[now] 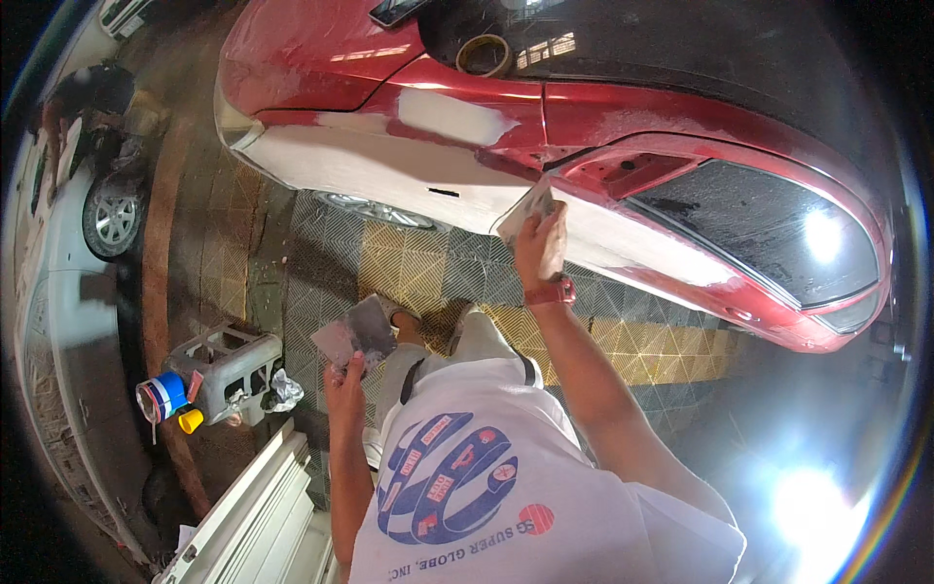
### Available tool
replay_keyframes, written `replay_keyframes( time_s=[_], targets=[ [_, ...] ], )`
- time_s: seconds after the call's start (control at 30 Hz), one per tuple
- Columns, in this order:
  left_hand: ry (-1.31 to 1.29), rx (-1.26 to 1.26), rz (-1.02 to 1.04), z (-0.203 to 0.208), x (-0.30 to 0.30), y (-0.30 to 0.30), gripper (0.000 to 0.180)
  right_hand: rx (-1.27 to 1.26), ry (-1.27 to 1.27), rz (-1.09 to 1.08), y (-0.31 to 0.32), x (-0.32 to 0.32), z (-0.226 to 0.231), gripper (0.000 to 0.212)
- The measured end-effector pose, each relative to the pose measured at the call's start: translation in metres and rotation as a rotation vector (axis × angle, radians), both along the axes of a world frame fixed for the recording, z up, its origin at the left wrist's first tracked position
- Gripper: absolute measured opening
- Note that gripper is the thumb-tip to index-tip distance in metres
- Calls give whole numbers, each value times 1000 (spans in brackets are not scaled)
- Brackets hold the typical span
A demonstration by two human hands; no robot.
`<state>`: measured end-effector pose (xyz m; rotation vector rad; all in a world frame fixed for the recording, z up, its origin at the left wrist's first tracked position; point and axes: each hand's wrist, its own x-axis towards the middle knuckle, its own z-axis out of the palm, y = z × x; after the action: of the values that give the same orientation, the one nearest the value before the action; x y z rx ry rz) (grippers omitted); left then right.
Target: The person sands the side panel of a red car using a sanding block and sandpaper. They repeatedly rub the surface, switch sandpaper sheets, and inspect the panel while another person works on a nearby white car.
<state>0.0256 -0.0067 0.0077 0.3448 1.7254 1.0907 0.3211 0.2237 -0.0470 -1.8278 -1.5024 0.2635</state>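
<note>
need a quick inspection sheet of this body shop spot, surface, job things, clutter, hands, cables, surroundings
surface: red car, side panels covered in pale filler; tiled grid floor in grey and yellow.
job's things: flat spreader pressed against the car's side; a second flat blade carrying grey filler.
clutter: roll of tape lying on the car; grey plastic stand with a blue-and-white tin and a yellow cap beside it; crumpled foil.
grips: right hand holds the spreader, red band at the wrist; left hand holds the second blade.
cables: nothing seen.
surroundings: white car at left; bright light glare at lower right.
</note>
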Motion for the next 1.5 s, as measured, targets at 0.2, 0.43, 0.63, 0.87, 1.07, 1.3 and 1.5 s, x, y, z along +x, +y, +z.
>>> replay_keyframes(
  time_s=[0.2, 0.43, 0.63, 0.87, 1.07, 1.3, 1.5],
  targets=[
    [-91, 123, 2, -1, 23, 18, 43, -120, 383, 154, -47, 35, 63, 36],
    [-389, 240, -36, 44, 34, 58, 45, -677, 1444, 442, -74, 20, 53, 38],
    [463, 270, -49, 46, 31, 53, 30, -335, -15, 966, -94, -17, 104, 33],
    [638, 319, -337, 27, 38, -5, 31, -8, 25, 1112, -131, -90, 74, 46],
    [372, 190, -177, 45, 25, -41, 32, -521, -93, 745, -141, -8, -31, 35],
    [104, 194, -374, 55, -19, -96, 39, -598, 1264, 307, -201, -92, 64, 44],
    [111, 296, -351, 40, -85, -184, 41, -707, 833, 765, -271, -198, 65, 55]
  ],
)
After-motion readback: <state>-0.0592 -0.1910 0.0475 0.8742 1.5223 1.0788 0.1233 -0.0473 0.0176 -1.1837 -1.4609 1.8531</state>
